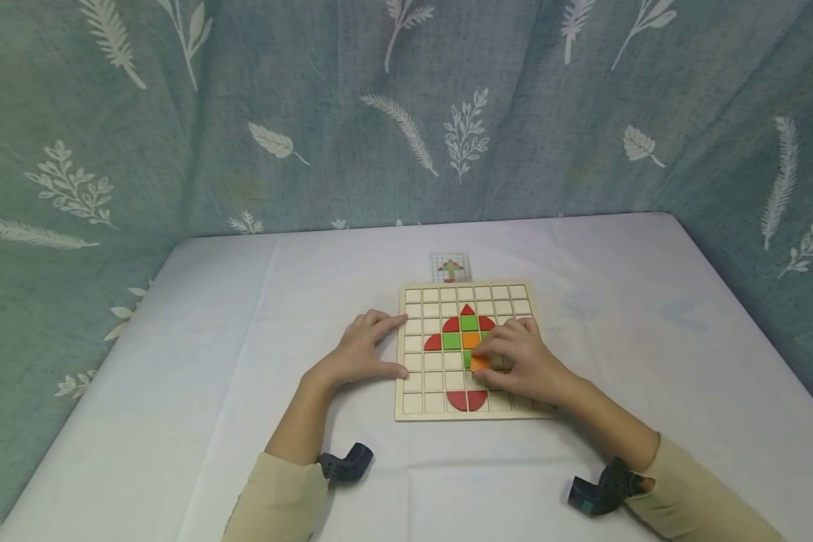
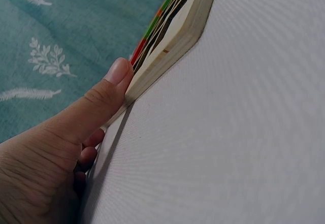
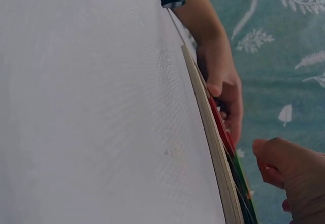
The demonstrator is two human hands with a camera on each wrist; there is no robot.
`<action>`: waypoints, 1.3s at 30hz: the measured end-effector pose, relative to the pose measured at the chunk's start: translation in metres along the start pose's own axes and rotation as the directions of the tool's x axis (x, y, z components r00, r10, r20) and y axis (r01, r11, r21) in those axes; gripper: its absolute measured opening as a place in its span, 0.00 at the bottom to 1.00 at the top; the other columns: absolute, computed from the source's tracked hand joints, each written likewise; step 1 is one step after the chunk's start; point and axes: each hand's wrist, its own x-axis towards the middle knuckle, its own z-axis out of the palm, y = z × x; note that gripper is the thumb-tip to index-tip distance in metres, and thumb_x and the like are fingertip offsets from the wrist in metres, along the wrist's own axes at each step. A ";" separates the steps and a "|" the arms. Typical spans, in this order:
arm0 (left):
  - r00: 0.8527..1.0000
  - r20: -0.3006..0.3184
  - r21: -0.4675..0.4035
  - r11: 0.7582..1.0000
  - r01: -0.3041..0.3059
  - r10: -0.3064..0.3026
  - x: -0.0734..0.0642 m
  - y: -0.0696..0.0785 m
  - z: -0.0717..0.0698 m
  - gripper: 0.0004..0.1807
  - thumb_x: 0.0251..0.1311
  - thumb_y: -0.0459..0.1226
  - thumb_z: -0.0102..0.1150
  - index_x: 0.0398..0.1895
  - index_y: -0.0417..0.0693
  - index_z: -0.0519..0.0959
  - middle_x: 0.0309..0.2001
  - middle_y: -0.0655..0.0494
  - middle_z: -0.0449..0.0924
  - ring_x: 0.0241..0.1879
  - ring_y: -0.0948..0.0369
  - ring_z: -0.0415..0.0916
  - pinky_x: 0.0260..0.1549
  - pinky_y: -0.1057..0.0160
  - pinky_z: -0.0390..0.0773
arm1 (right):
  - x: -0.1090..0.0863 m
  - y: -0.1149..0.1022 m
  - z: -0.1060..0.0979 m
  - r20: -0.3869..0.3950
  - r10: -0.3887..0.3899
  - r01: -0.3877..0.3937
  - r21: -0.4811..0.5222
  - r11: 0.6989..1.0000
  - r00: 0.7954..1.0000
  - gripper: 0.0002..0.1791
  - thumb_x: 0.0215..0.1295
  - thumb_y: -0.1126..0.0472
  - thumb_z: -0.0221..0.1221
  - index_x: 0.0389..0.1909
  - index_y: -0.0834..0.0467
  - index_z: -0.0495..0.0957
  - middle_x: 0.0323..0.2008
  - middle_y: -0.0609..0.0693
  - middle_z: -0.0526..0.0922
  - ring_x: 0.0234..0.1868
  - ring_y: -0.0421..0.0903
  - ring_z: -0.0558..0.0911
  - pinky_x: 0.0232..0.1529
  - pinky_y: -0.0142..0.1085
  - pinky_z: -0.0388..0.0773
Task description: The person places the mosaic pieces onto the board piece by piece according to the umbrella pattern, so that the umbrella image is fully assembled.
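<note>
A wooden grid board (image 1: 432, 382) lies flat on the white-covered table. On it, red, green and orange pieces form a pattern, with an orange square (image 1: 470, 340) amid green squares (image 1: 451, 341). My right hand (image 1: 525, 360) is over the board's right half, thumb and fingers pinching another orange square tile (image 1: 479, 363) just below that centre. Beside the board's left edge, my left hand (image 1: 360, 350) spreads thumb and index finger, their tips touching the edge. The left wrist view shows the left thumb (image 2: 104, 94) against the board's side (image 2: 175, 38).
A small pattern card (image 1: 450, 267) shows behind the board's far edge. Two red quarter-round pieces (image 1: 467, 400) sit near the board's front, and a red triangle (image 1: 467, 309) tops the pattern. Each wrist wears a black camera (image 1: 347, 463). A leaf-patterned cloth (image 1: 339, 135) hangs behind the table.
</note>
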 end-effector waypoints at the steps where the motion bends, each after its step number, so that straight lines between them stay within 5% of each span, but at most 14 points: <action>1: 1.000 0.000 0.000 1.000 0.002 -0.002 0.000 0.000 0.000 0.53 0.34 0.59 0.74 0.69 0.57 0.64 0.55 0.54 0.66 0.54 0.57 0.60 0.53 0.52 0.63 | 0.000 -0.001 0.001 0.004 -0.004 0.004 0.003 1.000 1.000 0.13 0.47 0.56 0.70 0.36 0.51 0.83 0.36 0.43 0.82 0.39 0.42 0.72 0.46 0.44 0.56; 22: 1.000 -0.007 0.006 1.000 0.001 -0.001 -0.001 0.000 -0.001 0.53 0.34 0.59 0.74 0.69 0.58 0.64 0.54 0.54 0.66 0.52 0.57 0.61 0.51 0.53 0.62 | -0.003 -0.002 0.007 0.099 -0.044 0.037 0.069 0.997 0.994 0.09 0.50 0.56 0.69 0.33 0.47 0.84 0.35 0.38 0.80 0.43 0.41 0.73 0.45 0.42 0.58; 39: 0.996 -0.070 0.041 0.998 -0.050 0.053 -0.006 -0.002 0.005 0.60 0.32 0.64 0.71 0.71 0.50 0.60 0.54 0.53 0.66 0.53 0.56 0.60 0.53 0.52 0.61 | -0.010 0.002 -0.001 0.024 0.052 -0.053 0.048 0.997 0.998 0.15 0.46 0.54 0.72 0.36 0.52 0.84 0.36 0.42 0.81 0.42 0.42 0.72 0.49 0.44 0.59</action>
